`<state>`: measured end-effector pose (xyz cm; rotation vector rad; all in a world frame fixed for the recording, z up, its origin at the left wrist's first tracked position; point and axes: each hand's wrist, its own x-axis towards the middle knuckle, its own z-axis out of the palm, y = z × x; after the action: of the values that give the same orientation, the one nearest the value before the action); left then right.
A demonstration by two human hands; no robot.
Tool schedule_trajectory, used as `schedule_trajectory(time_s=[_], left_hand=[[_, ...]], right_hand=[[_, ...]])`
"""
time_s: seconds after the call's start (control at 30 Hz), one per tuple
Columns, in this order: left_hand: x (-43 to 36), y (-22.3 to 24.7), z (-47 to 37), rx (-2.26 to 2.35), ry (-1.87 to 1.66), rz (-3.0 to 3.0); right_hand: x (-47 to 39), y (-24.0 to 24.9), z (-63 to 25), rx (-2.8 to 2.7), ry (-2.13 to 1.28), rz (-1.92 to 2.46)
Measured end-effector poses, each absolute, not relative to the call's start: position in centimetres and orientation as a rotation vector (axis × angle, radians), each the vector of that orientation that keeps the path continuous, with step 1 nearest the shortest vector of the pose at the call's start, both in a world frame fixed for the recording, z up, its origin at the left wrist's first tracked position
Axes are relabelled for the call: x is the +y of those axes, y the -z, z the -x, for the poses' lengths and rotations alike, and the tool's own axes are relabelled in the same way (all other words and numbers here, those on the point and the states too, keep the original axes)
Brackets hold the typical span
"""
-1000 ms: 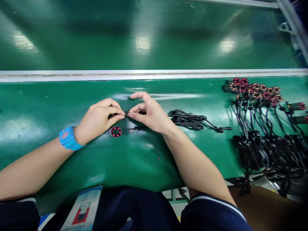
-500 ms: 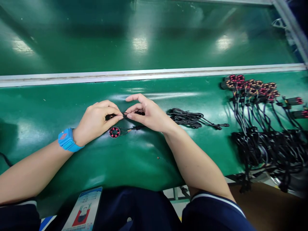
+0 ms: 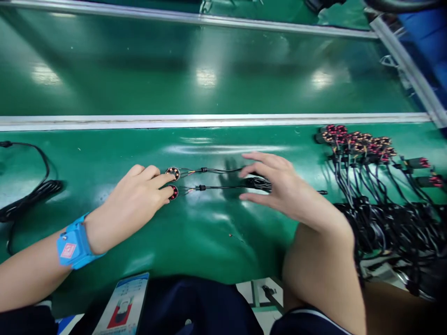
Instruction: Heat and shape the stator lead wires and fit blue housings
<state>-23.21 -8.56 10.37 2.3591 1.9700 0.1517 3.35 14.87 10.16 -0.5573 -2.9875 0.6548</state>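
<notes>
Two small round motor stators with wire windings lie side by side: the upper stator (image 3: 172, 173) has copper-coloured coils, the lower stator (image 3: 173, 192) red ones. My left hand (image 3: 134, 204), wearing a blue wrist strap (image 3: 77, 244), has its fingertips closed on their left edges. Thin leads run from each into a black cable (image 3: 223, 187) with a small black sleeve (image 3: 202, 188). My right hand (image 3: 279, 186) is open, fingers spread over the coiled black cable (image 3: 258, 184), which it partly hides. Whether it touches the coil I cannot tell.
On the right lies a row of stators (image 3: 363, 142) with their bundled black cables (image 3: 384, 223). Another coiled cable (image 3: 45, 188) lies at the left. A white rail (image 3: 209, 121) crosses the green bench (image 3: 209, 242). A badge (image 3: 122, 307) hangs at the front edge.
My hands have parted from their meeting point above the stators. The left moved down-left onto both stators, now lying together; the right moved right over the coil and opened. The view shifted.
</notes>
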Motion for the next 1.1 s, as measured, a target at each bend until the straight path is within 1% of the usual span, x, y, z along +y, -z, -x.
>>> schedule_trajectory(time_s=[0.1, 0.17, 0.23, 0.3, 0.37, 0.4, 0.47, 0.57, 0.63, 0.7, 0.77, 0.83, 0.9, 0.97, 1.1], left_hand=[[-7.6, -9.7, 23.8, 1.965, -0.147, -2.361], [-7.3, -9.7, 23.7, 2.003, -0.133, -2.351], [-7.5, -10.4, 23.2, 2.055, -0.114, -2.352], [-8.9, -11.5, 22.7, 2.115, -0.093, -2.35], [-11.4, -12.7, 22.9, 2.24, -0.077, -2.291], [-13.1, -13.0, 23.4, 2.35, -0.071, -2.219], [-17.4, -13.1, 25.4, 2.644, -0.029, -1.967], [-24.2, -11.4, 29.5, 2.995, 0.016, -1.43], [-27.4, -9.7, 31.6, 3.004, -0.151, -1.154], [-28.7, -8.3, 32.0, 2.976, -0.275, -1.046], [-28.4, -7.5, 30.8, 2.916, -0.376, -1.053], [-27.2, -7.3, 28.7, 2.808, -0.488, -1.108], [-26.0, -7.2, 27.4, 2.729, -0.592, -1.149], [-25.5, -7.2, 28.2, 2.778, -0.694, -1.116], [-26.5, -6.9, 35.3, 3.089, -0.828, -0.871]], right_hand=[[17.3, -8.2, -7.5, -2.909, -0.498, 0.828], [18.3, -7.1, -9.0, -2.834, -0.503, 0.915], [18.7, -6.4, -9.3, -2.755, -0.499, 0.937], [18.3, -6.6, -8.5, -2.685, -0.402, 0.937], [17.3, -7.3, -7.4, -2.643, -0.327, 0.949], [16.7, -7.8, -6.7, -2.628, -0.345, 0.933], [15.1, -8.6, -5.4, -2.628, -0.451, 0.823], [12.0, -9.1, -3.0, -2.686, -0.66, 0.479], [9.4, -8.9, -1.1, -2.744, -0.845, 0.275], [6.6, -8.4, 0.9, -2.819, -1.1, 0.164], [3.8, -7.9, 3.0, -2.877, -1.385, 0.118], [1.3, -7.7, 5.1, -2.906, -1.532, 0.09], [-0.8, -7.7, 7.1, -2.958, -1.447, 0.038], [-2.9, -8.0, 9.1, -3.053, -1.202, -0.003], [-7.1, -8.0, 12.8, -3.132, -0.666, 0.005]])
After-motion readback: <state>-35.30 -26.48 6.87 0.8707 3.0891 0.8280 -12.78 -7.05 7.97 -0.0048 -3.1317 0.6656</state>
